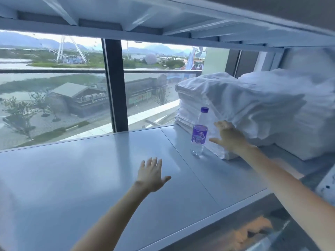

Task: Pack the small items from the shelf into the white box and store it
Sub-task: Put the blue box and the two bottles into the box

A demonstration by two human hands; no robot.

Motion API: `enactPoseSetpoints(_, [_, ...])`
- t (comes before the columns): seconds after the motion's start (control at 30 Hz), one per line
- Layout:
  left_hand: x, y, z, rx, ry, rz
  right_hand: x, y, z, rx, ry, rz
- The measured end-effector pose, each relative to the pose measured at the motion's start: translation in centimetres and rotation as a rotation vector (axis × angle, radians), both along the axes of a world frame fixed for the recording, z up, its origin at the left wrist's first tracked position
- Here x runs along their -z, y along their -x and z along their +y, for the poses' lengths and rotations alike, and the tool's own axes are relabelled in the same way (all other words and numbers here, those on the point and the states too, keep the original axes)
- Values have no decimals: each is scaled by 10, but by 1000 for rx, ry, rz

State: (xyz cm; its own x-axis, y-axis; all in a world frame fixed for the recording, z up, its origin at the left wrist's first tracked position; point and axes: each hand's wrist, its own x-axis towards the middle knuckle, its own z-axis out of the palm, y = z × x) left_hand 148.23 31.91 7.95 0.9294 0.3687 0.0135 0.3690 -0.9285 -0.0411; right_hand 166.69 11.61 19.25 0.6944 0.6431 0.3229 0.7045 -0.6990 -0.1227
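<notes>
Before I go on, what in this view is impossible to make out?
Head view only.
White object at right: cut off by the frame edge, unidentifiable.
Bottle label print: too small and blurred.
Shelf space behind the towel stack: hidden by the towels.
Level below: blurred, cut by the bottom edge.

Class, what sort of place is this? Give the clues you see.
Probably a hotel linen store: folded white towels and a water bottle on a metal shelf, beside a big window.
</notes>
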Motion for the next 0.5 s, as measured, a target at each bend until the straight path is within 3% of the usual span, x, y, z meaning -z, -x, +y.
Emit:
enactPoseSetpoints(0.27, [47,-55,-21,-77,81,107,0,-70,31,-57,9,101])
enactPoseSetpoints(0.5, [61,-47,-14,-87,84,-6,17,-84,78,-114,-345,388])
